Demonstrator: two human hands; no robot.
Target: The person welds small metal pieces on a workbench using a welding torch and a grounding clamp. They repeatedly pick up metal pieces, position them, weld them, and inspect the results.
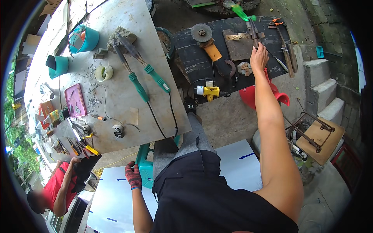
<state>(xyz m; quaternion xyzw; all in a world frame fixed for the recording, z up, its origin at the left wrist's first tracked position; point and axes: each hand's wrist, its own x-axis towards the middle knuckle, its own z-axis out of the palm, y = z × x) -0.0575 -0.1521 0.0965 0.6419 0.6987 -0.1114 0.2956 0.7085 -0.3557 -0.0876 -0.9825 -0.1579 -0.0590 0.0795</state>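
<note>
My bare right hand (259,59) reaches far forward over the black-topped table, fingers closed round the near end of a long dark metal tool (252,32). Its exact kind is unclear. A bright green object (240,12) lies at the tool's far end. My left hand (133,177), in a red and black striped glove, hangs low beside the green plastic stool (145,174). Its fingers are loosely apart, with nothing visible in them. Whether it touches the stool I cannot tell.
On the black table (186,50) lie an orange angle grinder (211,50) and a yellow power tool (210,92). Two green-handled soldering irons (142,83) rest on a stone on the metal table (136,23). A red chair (248,96) stands below my right arm. A person (58,186) is at lower left.
</note>
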